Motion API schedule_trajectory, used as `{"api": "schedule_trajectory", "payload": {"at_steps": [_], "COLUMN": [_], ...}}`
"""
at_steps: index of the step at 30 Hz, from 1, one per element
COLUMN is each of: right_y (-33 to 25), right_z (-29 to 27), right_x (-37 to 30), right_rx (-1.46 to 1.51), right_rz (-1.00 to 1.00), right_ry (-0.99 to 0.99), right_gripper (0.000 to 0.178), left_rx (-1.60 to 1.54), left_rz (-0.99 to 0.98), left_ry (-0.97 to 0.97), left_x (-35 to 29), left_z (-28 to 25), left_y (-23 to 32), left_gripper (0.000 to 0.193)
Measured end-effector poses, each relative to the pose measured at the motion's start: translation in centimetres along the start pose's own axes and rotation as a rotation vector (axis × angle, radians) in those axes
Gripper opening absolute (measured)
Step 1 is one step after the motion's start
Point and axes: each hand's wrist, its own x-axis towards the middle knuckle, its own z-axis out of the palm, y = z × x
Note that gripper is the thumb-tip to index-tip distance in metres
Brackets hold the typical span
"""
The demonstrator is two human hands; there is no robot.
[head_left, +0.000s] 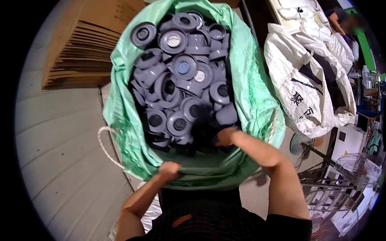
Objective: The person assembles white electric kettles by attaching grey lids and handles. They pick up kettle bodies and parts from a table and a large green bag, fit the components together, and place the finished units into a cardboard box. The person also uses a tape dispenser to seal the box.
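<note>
A large green woven bag (120,90) stands open in front of me, filled with grey-purple plastic parts (184,67) shaped like flanged cups with round centres. Some centres are dark, a few white or bluish. At the near rim my left hand (169,168) is closed around the green fabric. My right hand (226,136) reaches inside the bag at the near right, beside the parts. Its fingers are lost in dark shadow and blur, so whether they hold anything is hidden.
Flattened brown cardboard (86,52) is stacked at the far left. White woven sacks (289,80) lie at the right. A standing fan (358,170) is at the lower right. A person (341,22) works at the far right. White rope loops (105,148) hang from the bag.
</note>
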Motion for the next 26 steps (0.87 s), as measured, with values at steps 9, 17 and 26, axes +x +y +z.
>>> {"api": "schedule_trajectory", "payload": {"at_steps": [9, 17, 26], "right_y": [24.3, 17.3, 12.7], "right_z": [3.8, 15.9, 10.6], "right_x": [-11.8, 0.6, 7.2], "right_rx": [0.301, 1.978, 2.398], "right_rz": [0.557, 0.551, 0.515], "right_ry": [-0.052, 0.552, 0.727], "right_gripper": [0.109, 0.084, 0.055], "left_rx": [-1.818, -2.488, -2.024], "left_rz": [-0.414, -0.643, -0.509], "left_ry": [-0.017, 0.793, 1.125], "left_x": [16.7, 26.8, 32.3], "left_z": [-1.1, 3.3, -5.2], "left_y": [-1.4, -2.8, 1.1], "left_gripper": [0.090, 0.092, 0.070]}}
